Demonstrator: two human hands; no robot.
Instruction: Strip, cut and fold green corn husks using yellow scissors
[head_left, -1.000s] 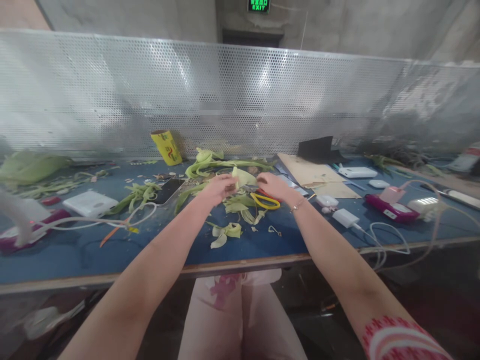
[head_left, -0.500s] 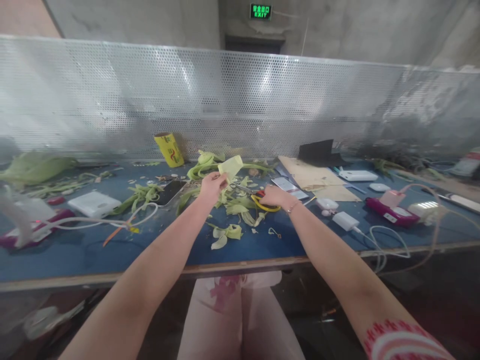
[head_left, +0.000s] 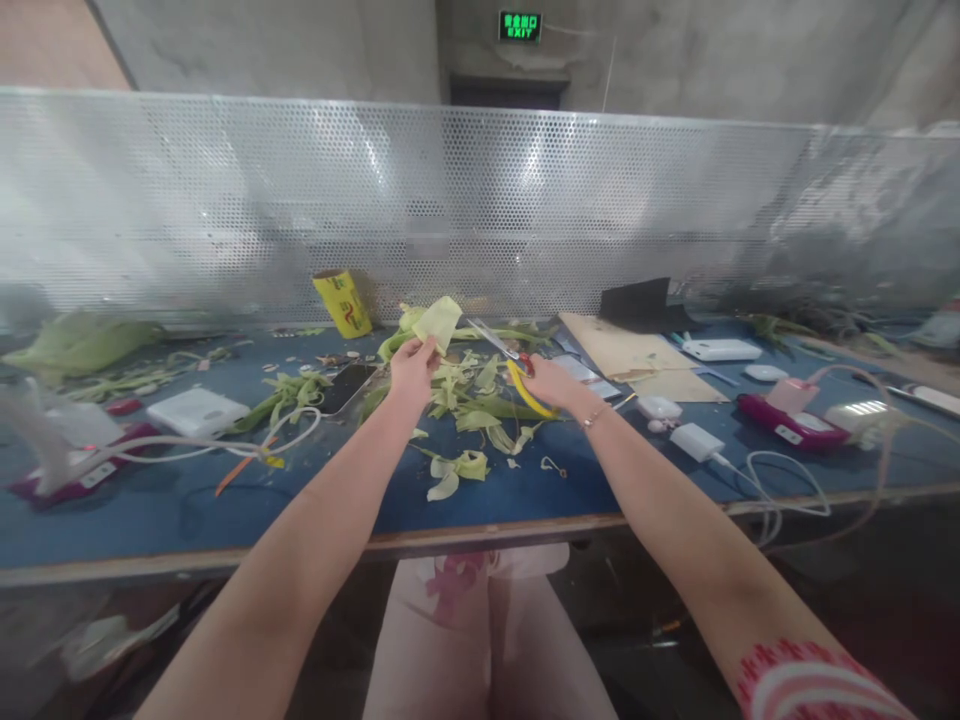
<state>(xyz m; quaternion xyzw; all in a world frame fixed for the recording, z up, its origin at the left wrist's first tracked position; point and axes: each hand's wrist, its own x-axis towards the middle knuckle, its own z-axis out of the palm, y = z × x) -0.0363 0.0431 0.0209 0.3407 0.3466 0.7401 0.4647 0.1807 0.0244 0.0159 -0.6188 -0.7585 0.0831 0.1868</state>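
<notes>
Between the thumb and fingers of my left hand point(head_left: 414, 368) is a pale green leaf piece point(head_left: 438, 322), raised above the table. My right hand point(head_left: 549, 382) grips yellow-and-red-handled scissors point(head_left: 531, 392), whose metal blades point up and left, apart from the leaf. Below and between both hands, cut green leaves point(head_left: 484, 415) lie in a loose heap. A few curled pieces point(head_left: 457, 472) rest nearer the table's front edge.
A yellow tube point(head_left: 343, 303) leans behind on the left. A dark phone point(head_left: 349, 388), white box point(head_left: 196, 410) and cables lie left. Brown paper point(head_left: 630, 345), white chargers point(head_left: 697, 442) and a purple power strip point(head_left: 793, 425) are right. A perforated metal screen point(head_left: 480, 200) stands behind.
My left hand has moved a little left with the leaf piece. The scissors have tilted up and now sit apart from the leaf.
</notes>
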